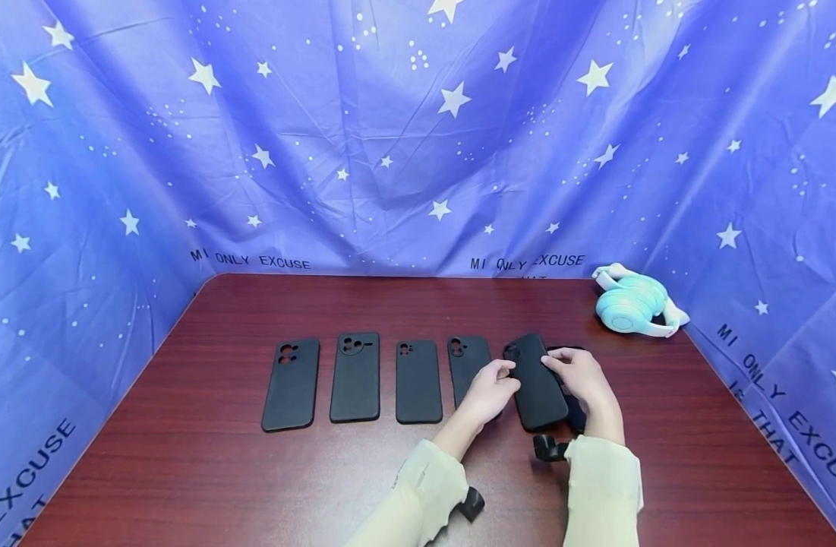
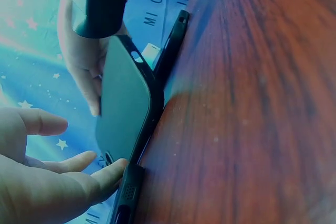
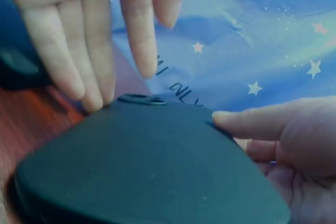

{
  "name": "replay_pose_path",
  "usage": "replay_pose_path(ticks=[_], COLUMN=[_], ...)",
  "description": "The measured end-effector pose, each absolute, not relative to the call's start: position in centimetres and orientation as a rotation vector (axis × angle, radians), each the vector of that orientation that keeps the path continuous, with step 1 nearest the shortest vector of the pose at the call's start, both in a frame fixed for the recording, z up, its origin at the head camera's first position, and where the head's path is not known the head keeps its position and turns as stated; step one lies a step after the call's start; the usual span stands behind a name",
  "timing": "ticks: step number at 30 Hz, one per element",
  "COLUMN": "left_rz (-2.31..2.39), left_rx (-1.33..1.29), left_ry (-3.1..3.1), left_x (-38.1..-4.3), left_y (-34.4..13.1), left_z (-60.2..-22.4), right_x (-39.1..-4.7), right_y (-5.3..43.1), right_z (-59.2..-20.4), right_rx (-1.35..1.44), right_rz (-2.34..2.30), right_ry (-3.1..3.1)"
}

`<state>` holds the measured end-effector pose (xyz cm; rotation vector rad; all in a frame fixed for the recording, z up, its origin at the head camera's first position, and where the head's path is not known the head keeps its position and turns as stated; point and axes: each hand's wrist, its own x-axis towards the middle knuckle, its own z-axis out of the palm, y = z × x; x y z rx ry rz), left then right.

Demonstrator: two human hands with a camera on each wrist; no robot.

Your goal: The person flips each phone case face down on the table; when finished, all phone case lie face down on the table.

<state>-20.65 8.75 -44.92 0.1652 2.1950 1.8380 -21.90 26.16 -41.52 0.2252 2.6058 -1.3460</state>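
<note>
A black phone case [image 1: 542,391] lies tilted on the table's right side, one edge raised over another black case [image 1: 576,410] beneath it. My right hand [image 1: 585,380] pinches its right edge, the thumb [image 3: 231,121] on top and the other fingers partly hidden under it. At the opposite edge is my left hand [image 1: 489,393], its fingers [image 3: 79,56] extended; a fingertip seems to touch the lower edge in the left wrist view. Partly behind the left hand lies another case [image 1: 467,365].
To the left, three more black cases, a first [image 1: 291,385], a second [image 1: 354,377] and a third [image 1: 418,382], lie in a row on the reddish table [image 1: 219,471]. Light-blue headphones [image 1: 635,304] rest at the back right. A starred blue curtain [image 1: 383,114] surrounds the table.
</note>
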Motion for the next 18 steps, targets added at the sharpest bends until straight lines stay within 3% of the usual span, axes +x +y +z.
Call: replay_pose_path(ticks=[18], left_rz=[1.825], left_rx=[0.156], left_ry=[2.183], left_x=[-20.44], left_y=[8.72], left_z=[-44.39], right_x=[-22.34], right_y=[25.92], right_z=[-41.82], right_rx=[0.321], right_rz=[-0.861], right_ry=[2.832])
